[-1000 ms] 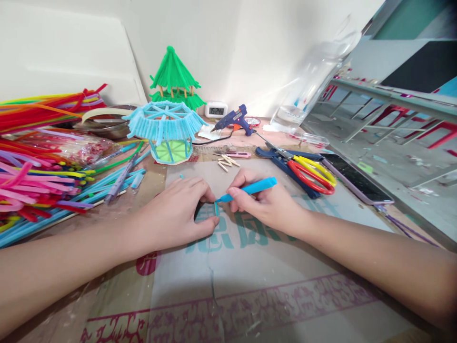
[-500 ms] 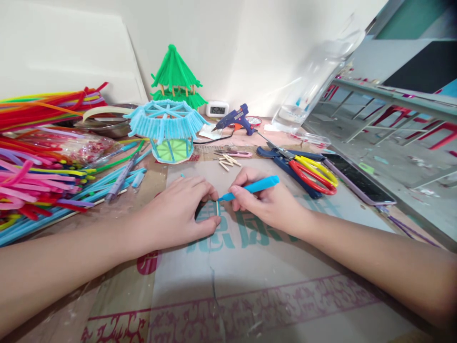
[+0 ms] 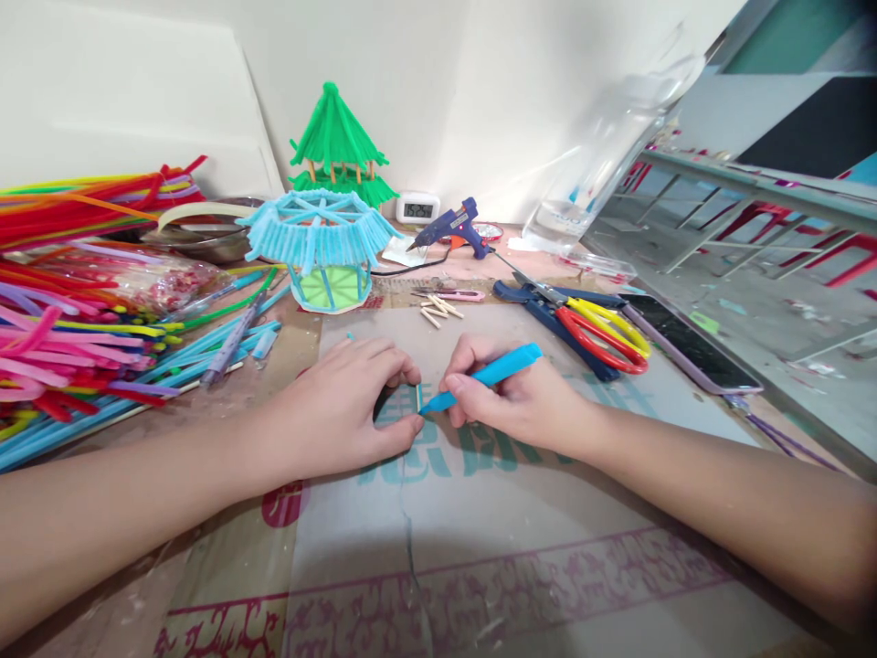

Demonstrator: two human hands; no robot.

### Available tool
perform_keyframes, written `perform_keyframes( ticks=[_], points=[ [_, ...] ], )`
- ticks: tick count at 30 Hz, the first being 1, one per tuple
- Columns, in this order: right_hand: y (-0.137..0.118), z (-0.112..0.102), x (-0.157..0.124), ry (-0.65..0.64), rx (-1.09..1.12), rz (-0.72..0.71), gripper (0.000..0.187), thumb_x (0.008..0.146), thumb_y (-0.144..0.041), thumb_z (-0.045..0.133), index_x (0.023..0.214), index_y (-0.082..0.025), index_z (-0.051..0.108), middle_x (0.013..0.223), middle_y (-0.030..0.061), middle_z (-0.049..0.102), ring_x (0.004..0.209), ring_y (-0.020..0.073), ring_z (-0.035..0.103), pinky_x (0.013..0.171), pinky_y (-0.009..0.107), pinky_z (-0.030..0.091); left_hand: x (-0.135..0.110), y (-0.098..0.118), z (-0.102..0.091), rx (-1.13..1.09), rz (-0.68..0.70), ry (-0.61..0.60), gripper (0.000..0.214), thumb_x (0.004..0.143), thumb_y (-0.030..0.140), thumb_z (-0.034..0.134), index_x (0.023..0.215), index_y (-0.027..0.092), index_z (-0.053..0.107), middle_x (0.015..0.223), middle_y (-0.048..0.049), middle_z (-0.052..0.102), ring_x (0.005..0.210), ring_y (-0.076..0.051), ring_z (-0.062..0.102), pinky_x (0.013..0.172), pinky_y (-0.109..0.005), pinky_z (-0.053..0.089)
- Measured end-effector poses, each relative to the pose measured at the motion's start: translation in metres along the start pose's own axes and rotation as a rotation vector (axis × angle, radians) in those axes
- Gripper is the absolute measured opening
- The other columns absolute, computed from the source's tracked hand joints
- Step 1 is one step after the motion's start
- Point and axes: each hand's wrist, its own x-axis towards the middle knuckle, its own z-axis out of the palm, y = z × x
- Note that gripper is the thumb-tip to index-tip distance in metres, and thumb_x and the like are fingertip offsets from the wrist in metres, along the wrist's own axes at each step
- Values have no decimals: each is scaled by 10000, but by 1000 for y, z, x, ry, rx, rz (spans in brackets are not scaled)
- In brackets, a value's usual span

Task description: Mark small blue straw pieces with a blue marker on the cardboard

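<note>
Between the thumb and index finger of my left hand [image 3: 360, 397] a short thin wooden stick [image 3: 418, 396] is pinched by its two ends. My right hand [image 3: 503, 388] grips a blue felt-tip marker [image 3: 507, 366] like a pen, its tip at the stick's near end beside my left thumb. Part of the stick looks blue. Beyond my hands lie several short pale sticks [image 3: 439, 309]. A light blue pipe-cleaner pavilion [image 3: 329, 247] stands past my left hand, with a green pipe-cleaner roofed model [image 3: 335, 137] behind it.
Bundles of coloured pipe cleaners [image 3: 61, 338] cover the left side. Behind stand a glue gun [image 3: 452, 227], a small digital clock [image 3: 417, 208] and a clear plastic container [image 3: 565, 206]. Scissors [image 3: 603, 334], dark blue-handled pliers [image 3: 548, 320] and a phone [image 3: 689, 343] lie on the right.
The marker tip has moved along the stick toward me, from its far end to its near end, and the marker is tilted more steeply. My left hand has stayed in place.
</note>
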Motion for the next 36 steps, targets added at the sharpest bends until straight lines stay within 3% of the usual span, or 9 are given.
perform_keyframes(
  ticks=[7,21,30,36],
  points=[
    [-1,1,3,120,-21,-18,152,886,-264,550,755,-203,503,577,-5,612,495,116,542,455,227,410,0,-1,1,-2,18,13,273,866,384,582,1063,196,598,1027,-57,638,994,-271,600,863,-438,442],
    [0,2,4,105,-21,-41,142,896,-272,545,778,-200,510,595,8,621,519,141,575,471,245,421,-1,-3,3,12,36,64,205,856,315,575,1020,194,594,996,-44,638,962,-247,605,822,-390,449],
    [3,2,2,126,-54,-62,148,918,-248,544,784,-196,509,601,-17,608,524,114,554,496,230,412,0,-2,3,32,32,57,307,843,453,627,1004,194,589,1007,-59,636,976,-277,600,817,-408,453],
    [1,2,3,116,-30,-55,151,921,-255,547,787,-194,511,602,-8,622,512,110,543,472,219,407,1,-3,5,17,23,69,236,867,409,606,990,208,593,986,-40,635,956,-256,600,809,-397,448]
  ],
)
